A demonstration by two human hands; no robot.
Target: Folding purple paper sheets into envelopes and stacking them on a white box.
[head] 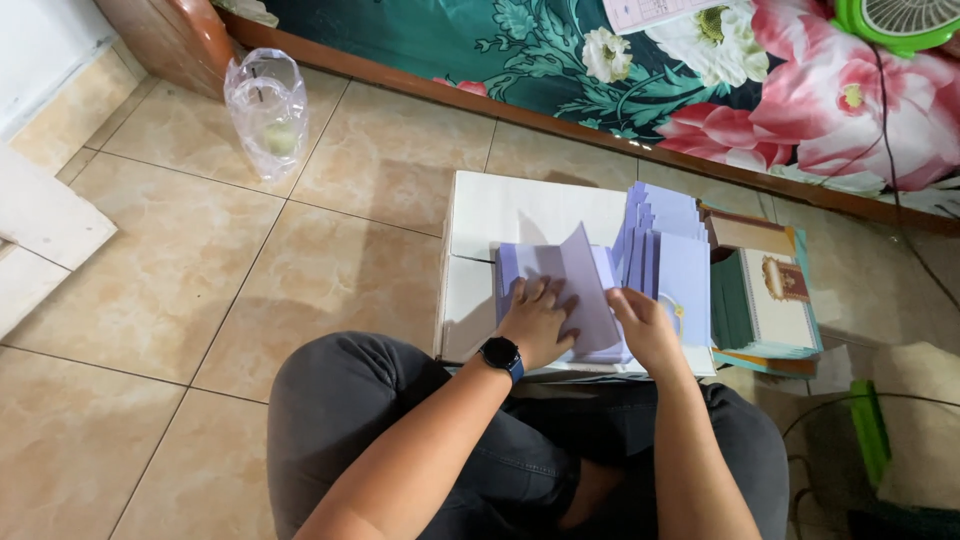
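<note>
Lavender paper sheets (560, 275) lie on a white box (520, 210) in front of the seated person's knees, and both hands rest on them. The left hand (535, 322), with a dark watch (501, 354) on its wrist, lies flat with fingers spread, pressing down the near left part of the sheets. One sheet is folded up into a raised flap (583, 285) just beside that hand, between the two hands. The right hand (643, 325) grips the lower edge of a fanned stack of lavender cards (665, 255) standing on edge, fingers curled around them; the thumb is hidden behind the paper. The stack stands just right of the flat sheets, touching them.

How many sheets lie under the left palm cannot be told, and the fingertips of the right hand are covered by the cards. The near edge of the box is hidden behind the forearms and the dark trousers (380, 420).

The flat sheets run with their long side left to right across the box. The standing cards point upward and away from the person, leaning slightly to the right, their edges fanned toward the flowered cloth (760, 90).

Just right of the cards sits a pile of green-edged booklets (770, 300). A clear plastic bag (268, 110) stands well apart on the tiled floor (200, 270) to the left.
</note>
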